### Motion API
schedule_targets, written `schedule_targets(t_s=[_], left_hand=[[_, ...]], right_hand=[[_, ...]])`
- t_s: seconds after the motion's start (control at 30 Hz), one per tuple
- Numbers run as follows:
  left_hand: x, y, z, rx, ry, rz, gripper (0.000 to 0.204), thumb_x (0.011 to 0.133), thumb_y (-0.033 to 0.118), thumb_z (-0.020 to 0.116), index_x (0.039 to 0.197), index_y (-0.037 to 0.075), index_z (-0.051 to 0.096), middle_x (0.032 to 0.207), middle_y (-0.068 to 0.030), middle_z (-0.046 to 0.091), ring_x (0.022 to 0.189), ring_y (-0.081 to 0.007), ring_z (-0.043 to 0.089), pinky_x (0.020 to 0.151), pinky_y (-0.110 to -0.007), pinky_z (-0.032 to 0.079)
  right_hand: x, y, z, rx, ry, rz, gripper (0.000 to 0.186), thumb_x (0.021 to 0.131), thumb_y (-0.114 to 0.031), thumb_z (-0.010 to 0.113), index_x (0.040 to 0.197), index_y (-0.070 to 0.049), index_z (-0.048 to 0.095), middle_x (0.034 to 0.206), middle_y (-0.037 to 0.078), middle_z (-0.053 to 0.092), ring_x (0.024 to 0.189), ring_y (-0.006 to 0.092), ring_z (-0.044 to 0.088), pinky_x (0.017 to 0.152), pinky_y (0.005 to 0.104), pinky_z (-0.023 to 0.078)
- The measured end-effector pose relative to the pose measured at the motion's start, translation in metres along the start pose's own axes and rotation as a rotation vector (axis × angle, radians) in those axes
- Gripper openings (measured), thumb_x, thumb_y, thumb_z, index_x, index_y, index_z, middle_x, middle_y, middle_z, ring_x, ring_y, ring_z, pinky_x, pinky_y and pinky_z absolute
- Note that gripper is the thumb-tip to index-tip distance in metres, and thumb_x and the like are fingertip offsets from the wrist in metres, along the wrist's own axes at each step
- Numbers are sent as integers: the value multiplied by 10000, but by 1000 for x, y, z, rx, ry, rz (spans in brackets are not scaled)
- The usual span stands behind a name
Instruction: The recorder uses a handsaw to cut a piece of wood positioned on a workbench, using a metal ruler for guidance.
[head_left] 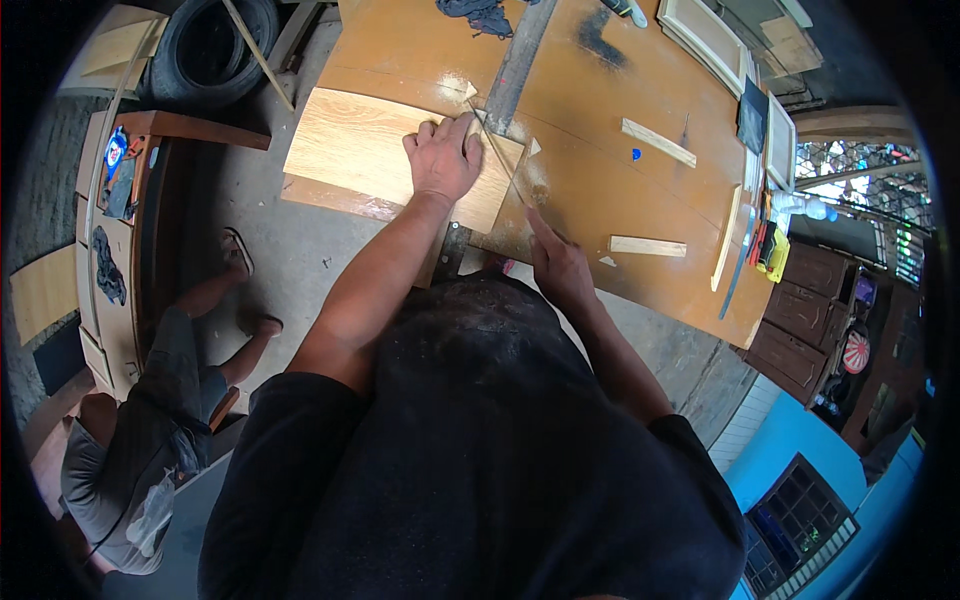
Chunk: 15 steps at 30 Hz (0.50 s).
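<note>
A light wood-grain board [345, 140] lies across the workbench's near left part, jutting out past its edge. My left hand [444, 157] presses down on the board with its fingers bent, near the right end. My right hand [562, 265] is closed round the near end of a thin-bladed saw [497, 152], seen almost edge-on; its handle is hidden in the fist. The blade slants across the board's right end, just right of my left hand. A small triangular offcut [534, 147] and pale sawdust [457, 86] lie beside the blade.
The brown workbench [590, 110] carries wood strips [658, 142], a blue cap [636, 155], a dark cloth [478, 14] and tools along its right edge. At left, a person [150, 430] sits by a wooden cabinet [150, 125]; tires [213, 50] stand behind.
</note>
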<state>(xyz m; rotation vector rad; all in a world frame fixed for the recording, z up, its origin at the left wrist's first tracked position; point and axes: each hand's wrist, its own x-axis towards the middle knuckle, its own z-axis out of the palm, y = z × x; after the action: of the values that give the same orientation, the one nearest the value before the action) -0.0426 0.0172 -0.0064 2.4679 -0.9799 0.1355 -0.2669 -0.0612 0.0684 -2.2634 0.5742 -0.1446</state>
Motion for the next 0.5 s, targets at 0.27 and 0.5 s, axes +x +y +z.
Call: schedule_targets(t_s=[0.27,0.5], left_hand=[[2,4,-1,3,-13,10,391,889,342,533,1223,167,638,1051,-24,654,996,-252,538,888,-445,339],[3,3,-1,15,0,-4,390,884,339,540,1221,169,639,1043,-27,654,1002,-253,538,890,-445,339]], right_hand=[[53,5,17,-29,11,-87,485,925,-57,525,1408,-90,503,1087,307,648,958,466,646,859,485,521],[8,-3,2,-44,11,-57,445,911,-20,510,1354,-23,545,1089,293,659,1025,445,638,933,458,492]])
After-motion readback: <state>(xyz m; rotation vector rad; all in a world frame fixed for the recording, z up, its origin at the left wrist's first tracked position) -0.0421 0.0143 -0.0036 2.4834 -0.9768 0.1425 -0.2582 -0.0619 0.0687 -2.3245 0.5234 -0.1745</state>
